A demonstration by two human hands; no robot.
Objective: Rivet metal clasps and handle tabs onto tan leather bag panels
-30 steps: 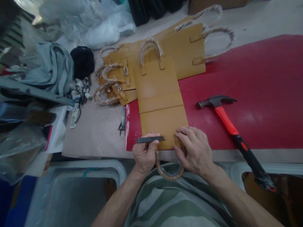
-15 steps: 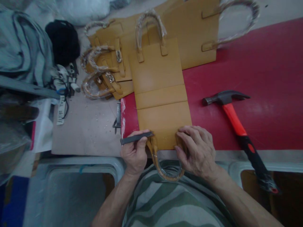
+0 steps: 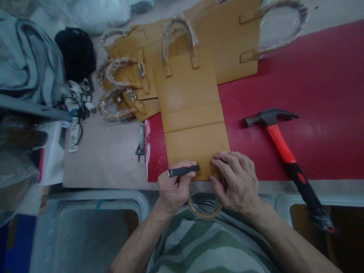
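Left hand [image 3: 173, 186] shifted rightward | fingers closed round dark flat tool [image 3: 183, 171] | axis crosswise over leather bag panel [image 3: 196, 142], tip toward right hand [image 3: 236, 178] | right half-curled, grip unclear

A top [image 3: 224, 246] is showing broad, curving stripes of muted green and pale grey, leaving forearms [image 3: 284, 233] and hands [image 3: 237, 182] bare.

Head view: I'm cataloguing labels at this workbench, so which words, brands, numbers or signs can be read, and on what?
None can be read with certainty.
White strip at the left: dark marks like writing, too small and blurred to read.
Hammer: no legible text.
Tan panel: no text visible.
Dark tool: no legible text.
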